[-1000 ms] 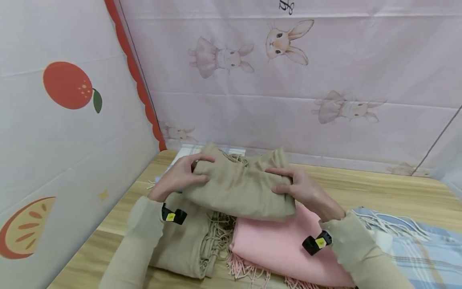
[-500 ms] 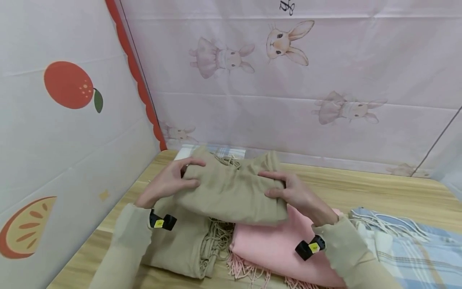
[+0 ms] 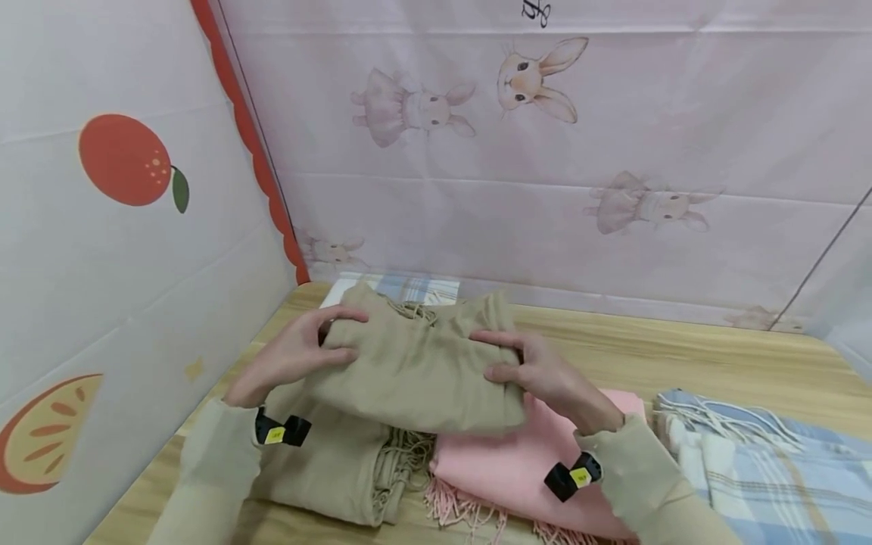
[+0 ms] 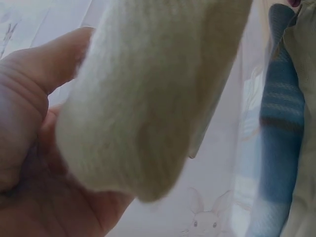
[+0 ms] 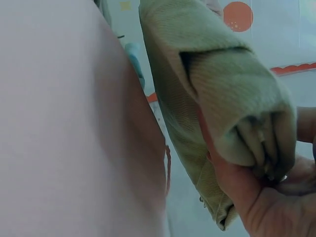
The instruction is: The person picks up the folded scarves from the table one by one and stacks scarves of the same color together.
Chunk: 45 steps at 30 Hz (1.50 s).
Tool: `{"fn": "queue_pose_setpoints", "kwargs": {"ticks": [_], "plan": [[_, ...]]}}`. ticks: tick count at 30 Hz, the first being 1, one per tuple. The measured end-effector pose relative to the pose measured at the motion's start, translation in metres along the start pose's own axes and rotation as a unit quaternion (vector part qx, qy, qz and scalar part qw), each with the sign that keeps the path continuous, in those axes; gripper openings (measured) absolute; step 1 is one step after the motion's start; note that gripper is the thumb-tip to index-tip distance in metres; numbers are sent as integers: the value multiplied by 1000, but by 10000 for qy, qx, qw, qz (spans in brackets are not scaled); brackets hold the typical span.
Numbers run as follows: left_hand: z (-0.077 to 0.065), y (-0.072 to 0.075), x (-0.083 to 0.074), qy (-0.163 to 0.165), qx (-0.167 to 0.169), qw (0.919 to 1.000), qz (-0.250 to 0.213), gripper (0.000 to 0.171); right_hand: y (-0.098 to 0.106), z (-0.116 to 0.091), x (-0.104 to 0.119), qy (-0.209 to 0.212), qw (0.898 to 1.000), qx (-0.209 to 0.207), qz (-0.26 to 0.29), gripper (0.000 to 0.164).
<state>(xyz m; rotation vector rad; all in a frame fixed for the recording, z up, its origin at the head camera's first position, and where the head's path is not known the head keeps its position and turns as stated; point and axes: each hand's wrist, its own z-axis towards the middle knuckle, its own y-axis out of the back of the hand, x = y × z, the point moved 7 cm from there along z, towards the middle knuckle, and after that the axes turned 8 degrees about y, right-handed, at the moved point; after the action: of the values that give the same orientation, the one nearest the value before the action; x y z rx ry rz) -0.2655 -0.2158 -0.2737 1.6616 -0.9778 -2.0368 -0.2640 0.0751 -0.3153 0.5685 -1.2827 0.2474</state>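
A folded beige scarf (image 3: 415, 375) with fringe at its back edge hangs between both hands in the head view. My left hand (image 3: 291, 350) grips its left end, thumb on the near face. On the right end, my right hand (image 3: 545, 371) pinches the folds between thumb and fingers. In the left wrist view the scarf's rounded end (image 4: 138, 108) covers part of the fingers. Its rolled layers (image 5: 242, 94) show in the right wrist view. Below lie a second folded beige scarf (image 3: 327, 473) and a pink fringed scarf (image 3: 504, 469), both partly covered.
Blue-and-white plaid cloth (image 3: 783, 469) with white fringe lies at the right. Another plaid piece (image 3: 402, 288) lies behind the held scarf, by the back wall. The wooden tabletop (image 3: 647, 348) meets printed curtains at the back and left.
Both hands have carried the held beige scarf leftward and slightly nearer to me. Their grips look the same, and more of the pink scarf shows at its right. The other scarves stay in place.
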Motion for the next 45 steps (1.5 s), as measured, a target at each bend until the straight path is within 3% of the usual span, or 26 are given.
{"fn": "queue_pose_setpoints", "kwargs": {"ticks": [11, 20, 28, 35, 45], "plan": [[-20, 8, 5, -35, -24, 10000, 10, 44, -16, 0, 6, 332, 9994, 88, 57, 53], [-35, 12, 9, -154, 24, 9999, -13, 45, -29, -4, 2, -16, 9980, 229, 585, 55], [-48, 17, 16, -275, -22, 9996, -13, 45, -38, -2, 6, -21, 9982, 157, 571, 54], [-59, 26, 21, -466, -54, 9989, 77, 44, -54, -2, 11, 353, 9973, 388, 508, 53], [-69, 36, 31, -565, 137, 9983, 40, 46, -76, -2, 8, 173, 9957, 434, 803, 56]]}}
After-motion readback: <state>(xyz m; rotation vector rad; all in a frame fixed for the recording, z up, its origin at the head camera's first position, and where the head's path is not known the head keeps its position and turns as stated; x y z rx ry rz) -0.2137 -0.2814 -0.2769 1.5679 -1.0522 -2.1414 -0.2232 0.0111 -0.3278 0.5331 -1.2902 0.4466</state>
